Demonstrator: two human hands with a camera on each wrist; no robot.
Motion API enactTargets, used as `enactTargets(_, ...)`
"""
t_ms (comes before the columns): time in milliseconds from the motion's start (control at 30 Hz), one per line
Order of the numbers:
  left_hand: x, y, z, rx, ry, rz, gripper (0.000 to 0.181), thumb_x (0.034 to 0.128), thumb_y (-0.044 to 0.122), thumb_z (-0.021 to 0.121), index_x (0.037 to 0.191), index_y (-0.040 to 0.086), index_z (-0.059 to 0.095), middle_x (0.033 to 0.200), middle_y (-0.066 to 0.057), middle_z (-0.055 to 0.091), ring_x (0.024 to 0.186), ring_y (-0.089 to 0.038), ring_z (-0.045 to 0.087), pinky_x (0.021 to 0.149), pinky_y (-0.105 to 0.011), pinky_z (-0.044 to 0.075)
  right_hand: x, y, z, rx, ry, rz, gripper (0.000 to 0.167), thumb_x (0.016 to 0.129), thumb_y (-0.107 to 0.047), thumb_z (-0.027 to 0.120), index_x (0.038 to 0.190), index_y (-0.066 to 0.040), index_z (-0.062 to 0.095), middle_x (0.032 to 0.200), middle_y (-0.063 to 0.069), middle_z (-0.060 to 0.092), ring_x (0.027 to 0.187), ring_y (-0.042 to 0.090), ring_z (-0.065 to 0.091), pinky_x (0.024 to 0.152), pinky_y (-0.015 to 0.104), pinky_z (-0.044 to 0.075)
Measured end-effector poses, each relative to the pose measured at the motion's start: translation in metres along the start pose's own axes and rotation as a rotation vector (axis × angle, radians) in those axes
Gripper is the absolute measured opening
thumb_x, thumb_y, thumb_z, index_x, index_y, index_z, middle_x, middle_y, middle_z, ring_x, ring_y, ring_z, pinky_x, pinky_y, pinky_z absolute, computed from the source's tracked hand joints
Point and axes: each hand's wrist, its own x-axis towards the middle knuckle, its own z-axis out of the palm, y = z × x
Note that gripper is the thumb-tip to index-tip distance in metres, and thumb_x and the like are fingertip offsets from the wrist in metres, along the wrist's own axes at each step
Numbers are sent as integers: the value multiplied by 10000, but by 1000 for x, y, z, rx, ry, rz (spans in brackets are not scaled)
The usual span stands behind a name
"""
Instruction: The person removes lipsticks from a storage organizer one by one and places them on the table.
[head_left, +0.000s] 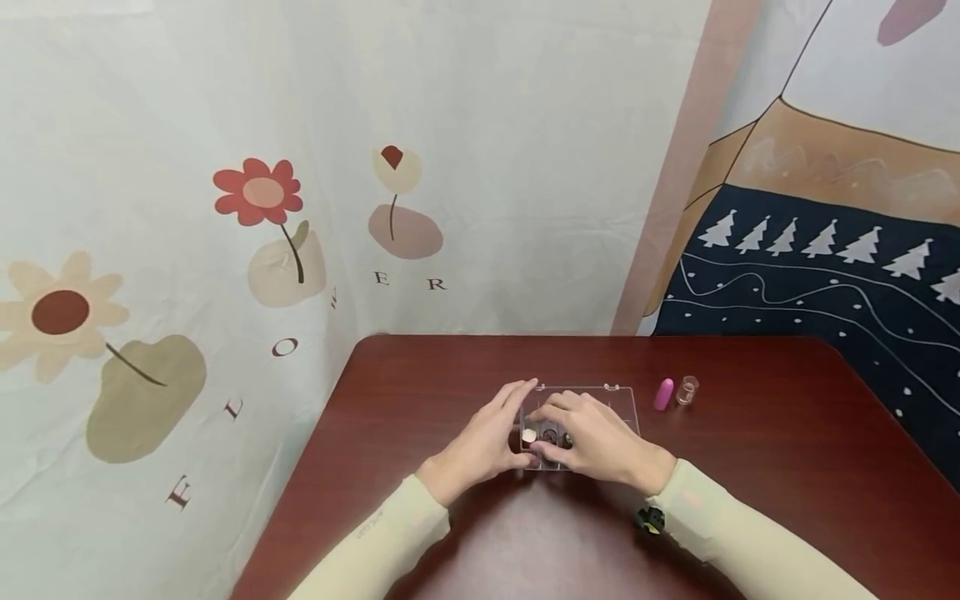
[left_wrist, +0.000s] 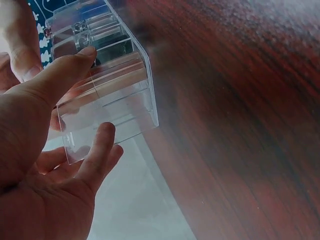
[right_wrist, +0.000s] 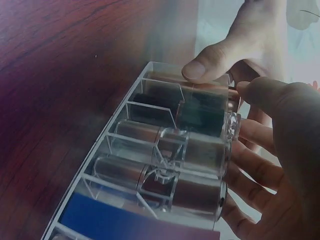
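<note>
A clear plastic compartment box stands on the table, with several small clear and dark cylinders in its sections. My left hand grips the box's left side, thumb at the near edge and fingers reaching toward the far edge. Over the box arches my right hand, thumb and fingertips apart beside a small white-topped piece in the leftmost section. In the right wrist view, clear cylinders, a dark green one and a blue piece lie between the dividers. My right hand partly hides the contents in the head view.
A pink bullet-shaped piece and a small clear cup stand right of the box on the dark red table. A small black and yellow-green object shows by the right sleeve. Printed curtains hang behind the table.
</note>
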Motion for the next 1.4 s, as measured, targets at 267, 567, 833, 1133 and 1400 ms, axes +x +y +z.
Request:
enactTargets(267, 0, 5, 4, 2, -5, -6, 1185, 877, 194, 1063, 1816, 111, 345, 1792, -160, 479, 1465, -373, 705, 1244, -498, 618, -3, -2, 3, -15, -19, 16, 267, 1014, -368, 917, 1207, -189, 871, 1119, -52, 822, 1041, 176, 771, 963, 474, 677)
enactTargets(567, 1, 7, 11, 12, -14, 5, 1200, 873, 158, 1058, 1823, 96, 327, 1796, -151, 475, 1391, -332, 732, 1204, -458, 645, -7, -5, 8, -5, -28, 34, 172, 1020, -360, 911, 1103, -219, 858, 1045, -91, 794, 983, 142, 735, 914, 441, 663)
enactTargets(833, 0, 5, 7, 0, -4, 7, 1198, 869, 153, 1061, 1818, 89, 334, 1788, -157, 481, 1329, -331, 748, 1179, -462, 655, -4, -7, 9, 15, -50, 51, 140, 1031, -350, 908, 1100, -244, 849, 1041, -121, 794, 965, 113, 712, 885, 427, 635)
enactTargets(1133, -1, -4, 1, -3, 10, 19, 1187, 864, 124, 1057, 1811, 62, 344, 1779, -169, 486, 1304, -345, 758, 1131, -466, 674, 0, -8, 13, 28, -29, 44, 167, 1057, -339, 885, 1159, -211, 855, 1070, -102, 816, 970, 119, 702, 878, 407, 626)
enactTargets(1400, 0, -3, 2, -26, 3, 12, 1189, 876, 118, 1049, 1823, 99, 331, 1791, -161, 472, 1324, -350, 764, 1140, -468, 671, -4, -8, 13, 51, -13, 36, 152, 1058, -291, 887, 1168, -194, 847, 1078, -93, 818, 960, 116, 691, 857, 387, 635)
